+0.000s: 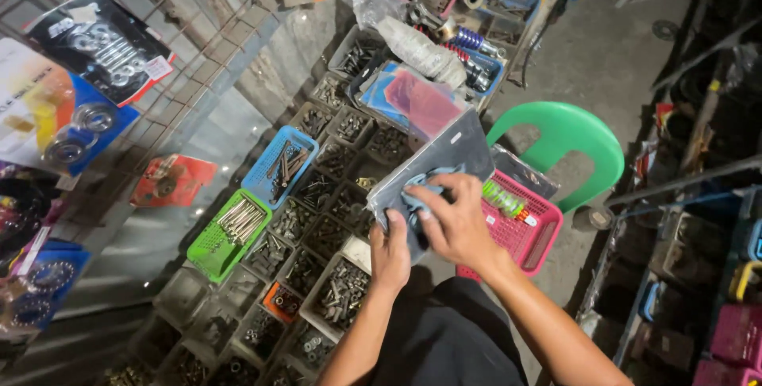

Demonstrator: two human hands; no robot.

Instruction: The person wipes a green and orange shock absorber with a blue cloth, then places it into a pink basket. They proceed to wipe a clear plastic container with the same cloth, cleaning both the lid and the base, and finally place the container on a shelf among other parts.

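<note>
You hold a flat grey plate (444, 160) over the bins, and both your hands sit at its near end. Your left hand (389, 249) closes on the near corner at about 7 o'clock of the plate, thumb on top and fingers hidden beneath, so it carries the weight. Your right hand (454, 223) lies on the upper face with its fingers curled over a blue-grey cloth (417, 195), pressing it flat against the metal; how hard it grips the cloth, you cannot tell from here.

The plate's long axis runs from your hands up toward 1 o'clock, the far corner pointing at the green chair (571, 144). The uncovered face therefore lies away from you, at 1 o'clock of the cloth, and your right hand is the nearer one to it. The left sits just beside the right, at its 7 o'clock, nearly touching.

Under the plate's right edge, at 4 o'clock, sits a pink basket (532, 235); at 9 o'clock, well apart, lie a blue tray (274, 183) and a green tray (208, 245) of bolts.
</note>
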